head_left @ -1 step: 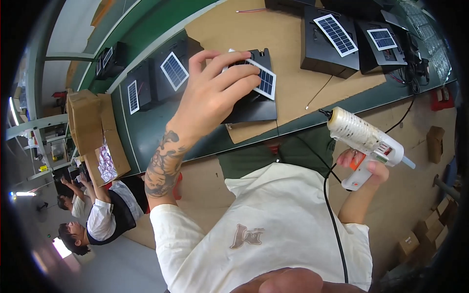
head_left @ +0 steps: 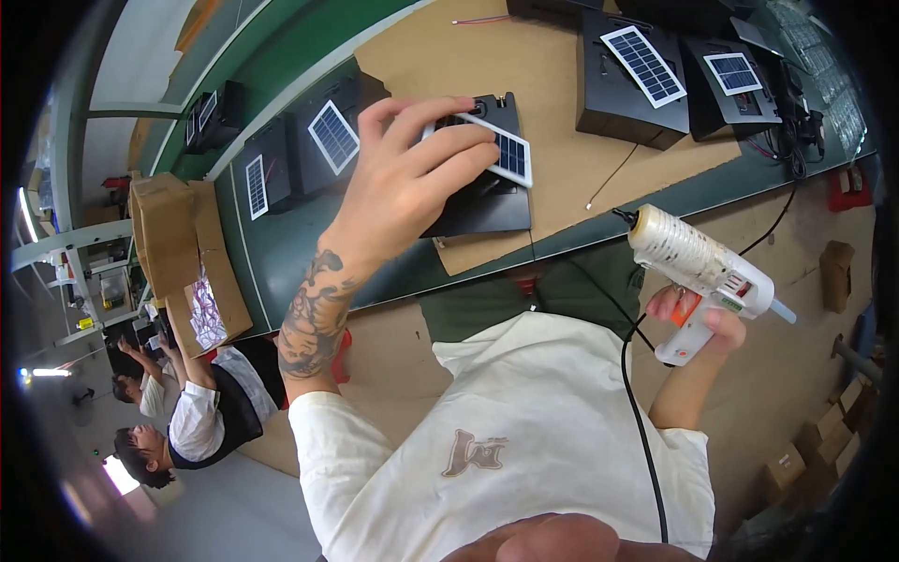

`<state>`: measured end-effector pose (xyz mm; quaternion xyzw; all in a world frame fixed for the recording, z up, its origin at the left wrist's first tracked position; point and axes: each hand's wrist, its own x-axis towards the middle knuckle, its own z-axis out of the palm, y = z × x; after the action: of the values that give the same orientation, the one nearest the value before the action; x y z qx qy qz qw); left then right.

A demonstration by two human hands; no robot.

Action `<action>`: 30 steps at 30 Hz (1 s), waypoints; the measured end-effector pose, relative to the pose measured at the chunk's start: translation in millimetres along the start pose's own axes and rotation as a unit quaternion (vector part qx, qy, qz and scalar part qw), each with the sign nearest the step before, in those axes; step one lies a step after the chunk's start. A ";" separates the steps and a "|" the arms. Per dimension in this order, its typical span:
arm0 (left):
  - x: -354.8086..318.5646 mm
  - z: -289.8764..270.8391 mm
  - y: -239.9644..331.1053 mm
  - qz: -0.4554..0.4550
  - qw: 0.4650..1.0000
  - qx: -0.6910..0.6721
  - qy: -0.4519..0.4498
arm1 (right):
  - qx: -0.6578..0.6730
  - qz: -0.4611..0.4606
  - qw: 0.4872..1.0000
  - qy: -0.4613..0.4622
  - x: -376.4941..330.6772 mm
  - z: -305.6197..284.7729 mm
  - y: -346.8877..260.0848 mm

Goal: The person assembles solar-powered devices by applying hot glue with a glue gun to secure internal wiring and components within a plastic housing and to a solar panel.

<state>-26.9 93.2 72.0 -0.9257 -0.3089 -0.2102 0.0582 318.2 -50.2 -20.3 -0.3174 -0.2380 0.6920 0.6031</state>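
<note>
My left hand (head_left: 408, 173) reaches over a black box (head_left: 501, 208) on the cardboard, its fingers closed over a small white-framed solar panel (head_left: 511, 155). The panel lies slanted on the box top, and my fingers hide its left part. Just above my fingertips, a cut-out with a small metal part shows at the box's far edge. My right hand (head_left: 698, 318) is wrapped round the handle of a white hot glue gun (head_left: 702, 267), off the table's front edge. The black nozzle points left toward the table, and a glue stick (head_left: 783, 311) sticks out of the rear.
More black boxes with solar panels stand at right (head_left: 633, 103) and left (head_left: 323, 140). A thin cable (head_left: 613, 176) lies on the cardboard sheet (head_left: 552, 159). The gun's black cord (head_left: 629, 393) hangs across my front. An open carton (head_left: 225, 281) and seated people (head_left: 220, 407) are at left.
The solar panel under my left fingers has shifted very slightly to the right. My right hand and the glue gun stay in place.
</note>
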 end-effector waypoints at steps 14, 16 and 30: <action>-8.3 11.7 -9.9 0.049 0.996 -0.057 0.055 | 0.040 0.037 0.998 -0.028 -5.1 -15.5 19.2; -10.0 12.7 -10.6 0.052 0.996 -0.051 0.048 | 0.048 0.037 0.997 -0.048 -3.9 -19.5 18.7; -29.5 15.4 -11.5 0.063 0.996 -0.053 0.046 | 0.193 0.014 0.981 0.027 3.8 -22.7 38.1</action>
<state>-49.6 89.8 45.3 -0.9346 -0.2355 -0.2643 0.0360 308.4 -53.7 -63.5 -0.2170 -0.0795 0.7244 0.6495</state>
